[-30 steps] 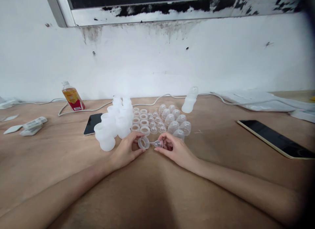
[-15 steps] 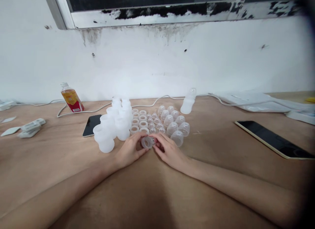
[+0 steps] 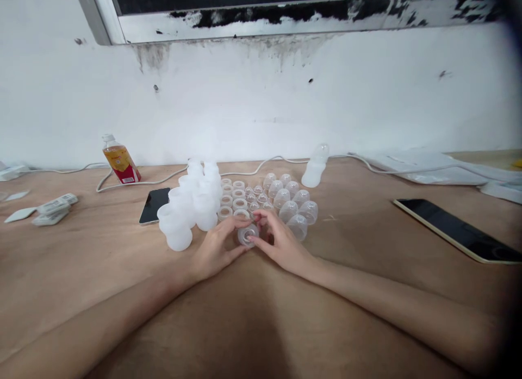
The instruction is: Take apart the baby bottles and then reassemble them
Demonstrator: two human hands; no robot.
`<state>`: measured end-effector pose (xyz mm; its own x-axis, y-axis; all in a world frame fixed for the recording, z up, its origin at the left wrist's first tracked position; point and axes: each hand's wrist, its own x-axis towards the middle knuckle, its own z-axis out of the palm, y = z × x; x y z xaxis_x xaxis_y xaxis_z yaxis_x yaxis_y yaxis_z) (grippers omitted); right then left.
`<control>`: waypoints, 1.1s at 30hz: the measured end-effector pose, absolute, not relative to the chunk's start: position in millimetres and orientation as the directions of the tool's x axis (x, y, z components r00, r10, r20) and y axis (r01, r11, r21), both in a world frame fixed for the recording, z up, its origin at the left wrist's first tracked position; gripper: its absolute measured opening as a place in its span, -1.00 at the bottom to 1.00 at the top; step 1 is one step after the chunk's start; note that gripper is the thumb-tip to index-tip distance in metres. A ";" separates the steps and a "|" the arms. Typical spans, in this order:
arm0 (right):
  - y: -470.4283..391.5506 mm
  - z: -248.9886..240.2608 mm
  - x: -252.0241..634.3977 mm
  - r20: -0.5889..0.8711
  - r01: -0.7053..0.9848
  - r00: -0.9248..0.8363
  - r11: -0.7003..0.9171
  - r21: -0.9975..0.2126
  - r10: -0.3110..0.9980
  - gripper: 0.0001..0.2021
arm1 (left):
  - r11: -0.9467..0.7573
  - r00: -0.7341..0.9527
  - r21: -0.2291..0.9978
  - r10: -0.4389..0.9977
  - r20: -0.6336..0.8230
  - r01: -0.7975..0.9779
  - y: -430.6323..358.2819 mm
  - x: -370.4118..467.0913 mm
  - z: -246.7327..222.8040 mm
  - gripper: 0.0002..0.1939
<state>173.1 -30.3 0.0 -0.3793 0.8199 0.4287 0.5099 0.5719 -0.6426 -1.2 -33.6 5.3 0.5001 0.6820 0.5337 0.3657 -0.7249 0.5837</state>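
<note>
Between my two hands is a translucent bottle collar ring, its opening tipped toward me, with a clear teat seated inside it. My left hand grips the ring's left side between thumb and fingers. On the other side, my right hand has its thumb at the teat and its fingers curled behind the ring. Beyond my hands stand rows of collar rings, clear teats and clear domed caps. Frosted baby bottle bodies are grouped at the left.
An assembled baby bottle stands by the wall, near a white cable. A phone lies behind the bottles and a larger phone or tablet at the right. A drink bottle, small packets and plastic bags also lie about.
The ring has turned so its opening faces me more. My right thumb has moved onto the teat in it, and the right fingers have shifted up behind. The view has moved slightly.
</note>
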 end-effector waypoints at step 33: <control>-31.1 3.2 171.8 0.471 0.530 -0.432 0.639 -0.558 0.770 -0.87 | -0.498 0.374 0.751 0.858 0.352 0.434 -31.4 10.0 -1.3 -0.94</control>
<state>171.8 -31.1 3.2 -0.4315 0.7695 0.4707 0.5295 0.6386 -0.5584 10.0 -31.4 -1.3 0.3742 0.8579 0.3521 0.4340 -0.4976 0.7511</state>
